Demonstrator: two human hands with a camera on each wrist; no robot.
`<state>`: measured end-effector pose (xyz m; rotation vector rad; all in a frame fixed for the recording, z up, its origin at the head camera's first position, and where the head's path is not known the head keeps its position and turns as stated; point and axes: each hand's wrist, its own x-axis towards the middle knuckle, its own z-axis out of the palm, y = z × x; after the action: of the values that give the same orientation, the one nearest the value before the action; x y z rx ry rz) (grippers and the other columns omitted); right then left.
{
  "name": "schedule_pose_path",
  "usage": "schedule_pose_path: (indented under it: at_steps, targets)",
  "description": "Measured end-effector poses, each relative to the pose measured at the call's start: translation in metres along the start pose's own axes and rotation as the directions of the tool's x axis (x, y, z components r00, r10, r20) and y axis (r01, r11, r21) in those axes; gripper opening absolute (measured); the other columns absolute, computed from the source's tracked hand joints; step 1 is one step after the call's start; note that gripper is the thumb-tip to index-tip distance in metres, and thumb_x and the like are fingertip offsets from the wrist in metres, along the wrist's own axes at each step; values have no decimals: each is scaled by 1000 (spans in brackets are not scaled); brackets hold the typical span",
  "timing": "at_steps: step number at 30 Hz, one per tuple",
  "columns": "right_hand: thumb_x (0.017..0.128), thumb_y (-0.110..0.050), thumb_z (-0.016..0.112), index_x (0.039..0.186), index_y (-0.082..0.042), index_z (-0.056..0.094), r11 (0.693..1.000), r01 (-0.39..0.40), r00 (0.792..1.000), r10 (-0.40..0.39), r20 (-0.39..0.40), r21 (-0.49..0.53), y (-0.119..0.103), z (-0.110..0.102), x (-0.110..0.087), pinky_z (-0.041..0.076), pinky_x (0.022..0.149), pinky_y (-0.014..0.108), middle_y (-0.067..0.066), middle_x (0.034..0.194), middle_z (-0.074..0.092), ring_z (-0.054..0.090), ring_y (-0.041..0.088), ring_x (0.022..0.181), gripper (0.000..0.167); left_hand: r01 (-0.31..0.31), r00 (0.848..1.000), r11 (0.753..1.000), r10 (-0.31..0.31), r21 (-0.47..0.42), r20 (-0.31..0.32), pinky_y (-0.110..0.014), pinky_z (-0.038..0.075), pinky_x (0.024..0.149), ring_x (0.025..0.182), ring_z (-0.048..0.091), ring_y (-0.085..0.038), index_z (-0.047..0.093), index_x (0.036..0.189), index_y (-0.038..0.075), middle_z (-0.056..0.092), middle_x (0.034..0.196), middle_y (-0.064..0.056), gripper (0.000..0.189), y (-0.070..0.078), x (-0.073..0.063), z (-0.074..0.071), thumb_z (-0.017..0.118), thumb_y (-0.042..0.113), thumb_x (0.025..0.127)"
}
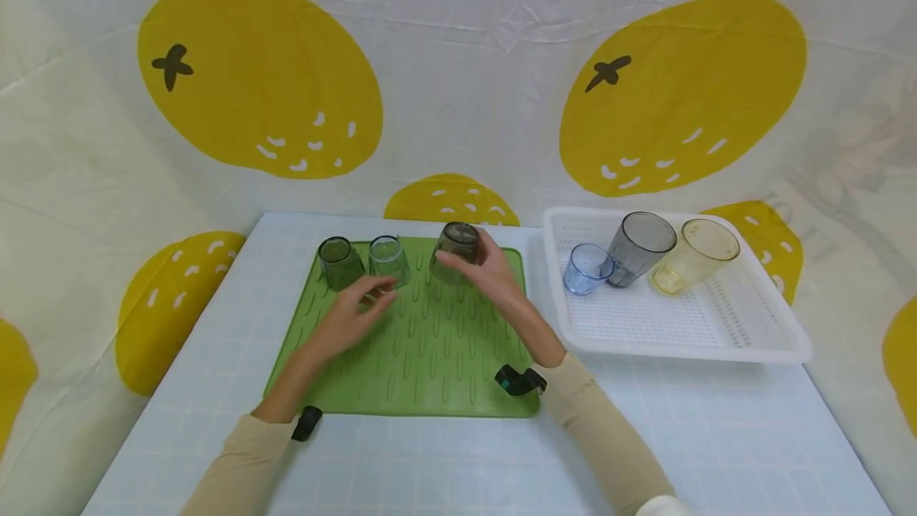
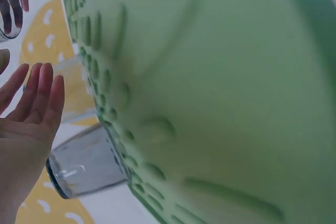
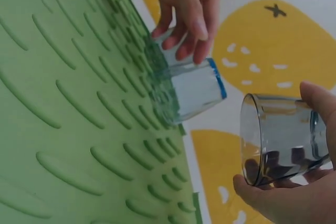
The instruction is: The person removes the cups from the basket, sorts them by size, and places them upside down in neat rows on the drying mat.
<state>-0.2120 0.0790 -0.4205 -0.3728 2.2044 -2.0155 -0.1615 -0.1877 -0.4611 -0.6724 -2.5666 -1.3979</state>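
My right hand (image 1: pixel 494 269) grips a small grey glass (image 1: pixel 453 257), its mouth turned down above the green mat (image 1: pixel 430 341). In the right wrist view the grey glass (image 3: pixel 278 140) shows clear of the mat, thumb on one side and fingers on the other. My left hand (image 1: pixel 353 321) has loosely bent fingers and holds nothing. Just beyond its fingertips a clear glass (image 1: pixel 389 257) stands upside down on the mat. To the left of that is a dark grey glass (image 1: pixel 340 265), also upside down.
A white plastic basket (image 1: pixel 688 353) stands to the right of the mat. Inside are a small blue glass (image 1: pixel 587 269), a tall grey glass (image 1: pixel 637 249) and a tall yellow glass (image 1: pixel 695 257). Behind the table hangs a cloth (image 1: pixel 473 102) with yellow fruit shapes.
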Motion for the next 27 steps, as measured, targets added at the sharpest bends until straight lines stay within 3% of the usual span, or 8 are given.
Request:
schedule_pose_path:
  at_steps: [13, 27]
  targets:
    - [93, -36, 77, 148, -16, 47, 999, -39, 998, 38, -49, -25, 12, 5, 16, 49, 102, 48, 9, 134, 59, 56, 26, 125, 66, 46, 999, 996, -44, 83, -32, -31, 56, 78, 97, 65, -30, 64, 126, -10, 68, 114, -19, 27, -16, -17, -22, 63, 2, 102]
    - [93, -32, 78, 146, -11, 48, 997, -69, 995, 72, -75, 44, 30, 14, 32, 49, 101, 46, 13, 137, 57, 55, 29, 126, 65, 134, 991, 973, -129, 187, -43, -30, 55, 75, 97, 65, -28, 65, 127, -8, 68, 114, -19, 28, -32, -35, -44, 62, 7, 104]
